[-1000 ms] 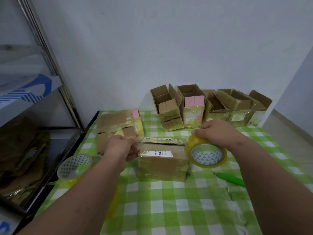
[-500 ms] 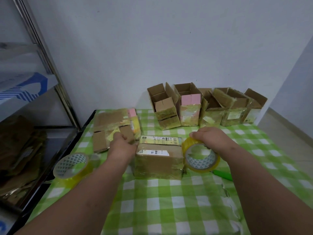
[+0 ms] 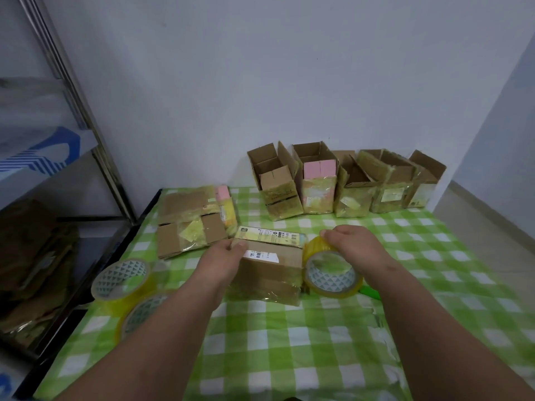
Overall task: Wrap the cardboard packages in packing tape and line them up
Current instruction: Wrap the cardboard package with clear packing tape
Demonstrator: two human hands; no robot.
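A brown cardboard package with a white label lies in the middle of the green checked tablecloth. My left hand grips its left end, thumb on top. My right hand holds a roll of yellowish packing tape upright against the package's right end. A flat labelled package lies just behind it. Several tape-wrapped boxes with open flaps stand in a row along the back wall.
Two more tape rolls sit at the table's left edge. Flattened cardboard with a pink-topped pack lies back left. A green cutter peeks out behind my right wrist. A metal shelf stands to the left.
My left hand has slid onto the package's left end. My right hand has brought the tape roll closer against the package's right end. The view has shifted, so a second roll shows at the left.
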